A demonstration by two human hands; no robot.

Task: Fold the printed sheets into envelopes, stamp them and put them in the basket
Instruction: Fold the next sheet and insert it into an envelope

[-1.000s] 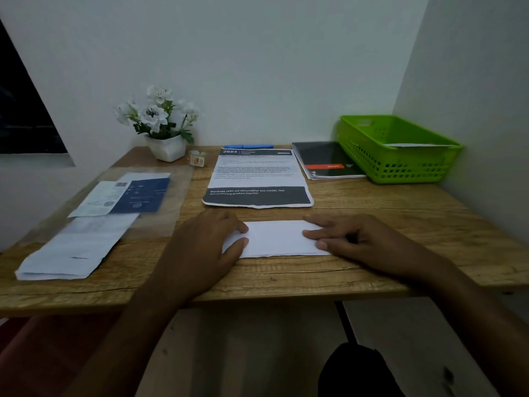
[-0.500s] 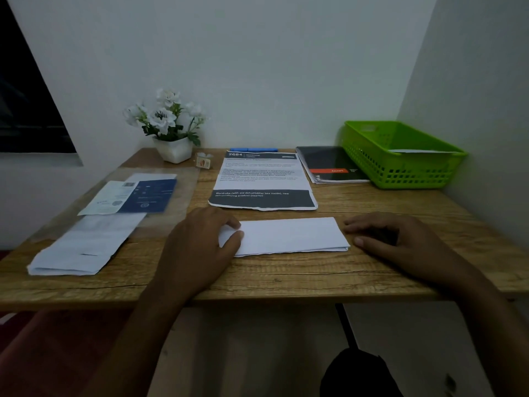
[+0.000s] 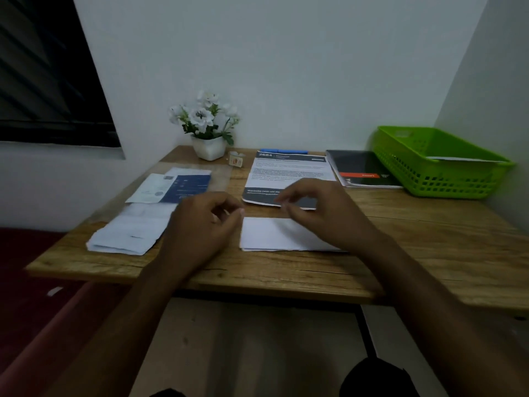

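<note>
Now that both hands are lifting off the folded sheet (image 3: 274,234), left hand (image 3: 204,222) and right hand (image 3: 317,210) are hovering loosely curled, empty (creasing seemingly done); stamping probably follows.

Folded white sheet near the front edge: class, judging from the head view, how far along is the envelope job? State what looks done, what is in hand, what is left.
Done: something white already lies in the green basket. In hand: the folded white sheet lies flat, with the left hand beside it and the right hand above it, neither gripping. Left: stamping it, moving it to the basket, then the printed sheet behind, still unfolded.
</note>
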